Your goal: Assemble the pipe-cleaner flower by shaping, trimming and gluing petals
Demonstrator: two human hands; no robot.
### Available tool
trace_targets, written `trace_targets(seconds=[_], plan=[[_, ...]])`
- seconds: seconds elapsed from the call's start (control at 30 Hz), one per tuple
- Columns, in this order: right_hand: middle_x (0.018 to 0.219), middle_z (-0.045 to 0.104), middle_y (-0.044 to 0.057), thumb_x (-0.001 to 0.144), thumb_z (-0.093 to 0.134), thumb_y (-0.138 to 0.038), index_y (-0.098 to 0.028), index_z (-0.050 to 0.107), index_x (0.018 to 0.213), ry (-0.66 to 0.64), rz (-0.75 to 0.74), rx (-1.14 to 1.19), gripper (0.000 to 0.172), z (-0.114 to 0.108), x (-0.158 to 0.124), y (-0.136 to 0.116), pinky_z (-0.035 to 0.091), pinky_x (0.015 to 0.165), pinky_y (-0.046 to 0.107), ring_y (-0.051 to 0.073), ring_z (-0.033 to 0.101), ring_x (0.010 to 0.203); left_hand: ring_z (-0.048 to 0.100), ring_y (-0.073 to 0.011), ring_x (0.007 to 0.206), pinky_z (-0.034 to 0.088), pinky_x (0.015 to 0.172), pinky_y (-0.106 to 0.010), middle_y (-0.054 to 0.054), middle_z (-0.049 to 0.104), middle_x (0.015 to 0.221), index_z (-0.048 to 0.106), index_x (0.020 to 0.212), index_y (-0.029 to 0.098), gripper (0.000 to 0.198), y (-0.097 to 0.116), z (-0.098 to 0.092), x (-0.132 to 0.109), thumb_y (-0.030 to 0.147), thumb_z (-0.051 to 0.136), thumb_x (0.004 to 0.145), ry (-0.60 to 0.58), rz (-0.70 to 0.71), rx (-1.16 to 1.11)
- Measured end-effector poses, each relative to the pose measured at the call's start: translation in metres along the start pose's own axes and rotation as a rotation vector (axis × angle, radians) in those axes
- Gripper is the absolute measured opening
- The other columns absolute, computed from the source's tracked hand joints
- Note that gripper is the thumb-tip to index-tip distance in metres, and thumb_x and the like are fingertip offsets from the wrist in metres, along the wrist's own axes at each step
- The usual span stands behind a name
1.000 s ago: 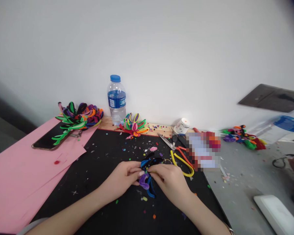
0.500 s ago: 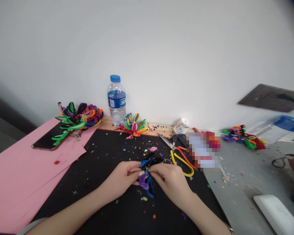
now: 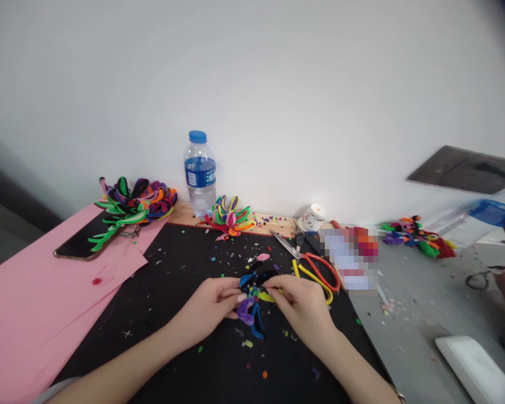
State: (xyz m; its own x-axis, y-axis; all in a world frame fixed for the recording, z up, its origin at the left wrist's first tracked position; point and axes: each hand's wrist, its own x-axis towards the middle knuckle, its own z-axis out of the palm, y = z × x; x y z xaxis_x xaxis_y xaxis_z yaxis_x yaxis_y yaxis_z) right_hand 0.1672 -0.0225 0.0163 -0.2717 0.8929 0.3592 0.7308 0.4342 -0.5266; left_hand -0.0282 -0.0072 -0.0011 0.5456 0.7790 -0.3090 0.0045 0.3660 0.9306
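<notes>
A small flower of bent pipe cleaners, with blue, black, purple and yellow loops, is held just above the black mat. My left hand pinches its left side between thumb and fingers. On the other side, my right hand is closed in a pinch at the flower's right edge, by the black and yellow loops. A yellow loop shows under the right fingertips. Small coloured bits cluster at the flower's centre. What exactly sits between the right fingertips is partly hidden.
Red-handled scissors and a bent yellow pipe cleaner lie beyond my right hand. A water bottle, a white cup and pipe-cleaner bundles line the wall. A phone rests on pink paper. Scraps litter the black mat.
My right hand has shifted a little to the right, away from the flower's centre, and the yellow loop and centre now show. My left hand keeps its hold.
</notes>
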Motion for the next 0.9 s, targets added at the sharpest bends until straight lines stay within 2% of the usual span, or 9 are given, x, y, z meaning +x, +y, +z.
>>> trace_targets(seconds=[0.07,0.13,0.23,0.33,0.47,0.57,0.67,0.8,0.9], plan=[[0.056,0.057,-0.002,0.08,0.051,-0.025,-0.02,0.064,0.079,0.1,0.067,-0.023,0.014,-0.008,0.001,0.008,0.037,0.048,0.019,0.008,0.047,0.046,0.06,-0.0168,0.074,0.046,0.069,-0.028,-0.002,0.068,0.081,0.061,0.102,0.017,0.033,-0.001,-0.004,0.0,0.033,0.057,0.074,0.027,-0.003,-0.006],[0.045,0.042,-0.006,0.08,0.051,-0.028,-0.019,0.064,0.078,0.185,0.14,-0.065,0.016,-0.016,0.003,0.019,0.033,0.044,0.019,0.008,0.037,0.041,0.061,-0.0184,0.079,0.047,0.073,-0.03,-0.003,0.068,0.085,0.061,0.099,0.017,0.032,-0.001,-0.009,0.001,0.034,0.058,0.073,0.065,-0.005,-0.004],[0.044,0.029,-0.007,0.079,0.051,-0.032,-0.017,0.061,0.074,0.314,0.24,-0.12,0.018,-0.026,0.006,0.035,0.028,0.043,0.02,0.008,0.029,0.041,0.061,-0.0181,0.081,0.048,0.076,-0.03,-0.003,0.068,0.081,0.063,0.088,0.015,0.025,0.002,-0.016,0.001,0.035,0.059,0.072,0.139,0.008,-0.016],[0.045,0.026,-0.008,0.077,0.051,-0.033,-0.017,0.056,0.067,0.352,0.326,-0.161,0.02,-0.032,0.009,0.046,0.025,0.043,0.02,0.008,0.027,0.042,0.061,-0.0173,0.082,0.048,0.078,-0.03,-0.003,0.068,0.081,0.064,0.086,0.015,0.026,0.007,-0.02,0.0,0.037,0.059,0.072,0.237,0.028,-0.03],[0.045,0.022,-0.009,0.075,0.05,-0.03,-0.018,0.046,0.062,0.308,0.348,-0.178,0.018,-0.033,0.012,0.053,0.024,0.044,0.02,0.007,0.026,0.042,0.06,-0.0185,0.093,0.046,0.082,-0.029,-0.005,0.068,0.095,0.063,0.096,0.018,0.033,0.013,-0.023,-0.004,0.038,0.061,0.071,0.339,0.05,-0.083],[0.046,0.024,-0.009,0.074,0.05,-0.026,-0.019,0.044,0.066,0.241,0.319,-0.138,0.013,-0.029,0.013,0.057,0.026,0.045,0.019,0.008,0.028,0.042,0.058,-0.0206,0.099,0.047,0.082,-0.028,-0.008,0.067,0.102,0.063,0.099,0.018,0.036,0.015,-0.026,-0.005,0.039,0.062,0.07,0.39,0.073,-0.103],[0.049,0.027,-0.009,0.074,0.049,-0.023,-0.018,0.05,0.075,0.141,0.28,-0.12,0.005,-0.026,0.012,0.061,0.029,0.047,0.019,0.008,0.032,0.044,0.057,-0.0226,0.101,0.047,0.081,-0.028,-0.01,0.065,0.106,0.063,0.1,0.016,0.038,0.017,-0.029,-0.006,0.038,0.063,0.069,0.418,0.081,-0.108],[0.048,0.031,-0.007,0.076,0.048,-0.022,-0.019,0.059,0.083,-0.002,0.214,-0.174,0.014,-0.028,0.01,0.064,0.029,0.048,0.02,0.009,0.035,0.045,0.057,-0.0232,0.103,0.047,0.082,-0.029,-0.01,0.065,0.105,0.063,0.098,0.016,0.037,0.019,-0.031,-0.007,0.037,0.064,0.068,0.436,0.09,-0.129],[0.051,0.043,-0.005,0.077,0.049,-0.023,-0.02,0.062,0.083,-0.119,0.162,-0.189,0.015,-0.034,0.01,0.063,0.03,0.048,0.02,0.009,0.039,0.046,0.057,-0.0219,0.103,0.046,0.082,-0.027,-0.009,0.066,0.105,0.064,0.097,0.017,0.034,0.02,-0.032,-0.007,0.036,0.063,0.069,0.434,0.087,-0.127]])
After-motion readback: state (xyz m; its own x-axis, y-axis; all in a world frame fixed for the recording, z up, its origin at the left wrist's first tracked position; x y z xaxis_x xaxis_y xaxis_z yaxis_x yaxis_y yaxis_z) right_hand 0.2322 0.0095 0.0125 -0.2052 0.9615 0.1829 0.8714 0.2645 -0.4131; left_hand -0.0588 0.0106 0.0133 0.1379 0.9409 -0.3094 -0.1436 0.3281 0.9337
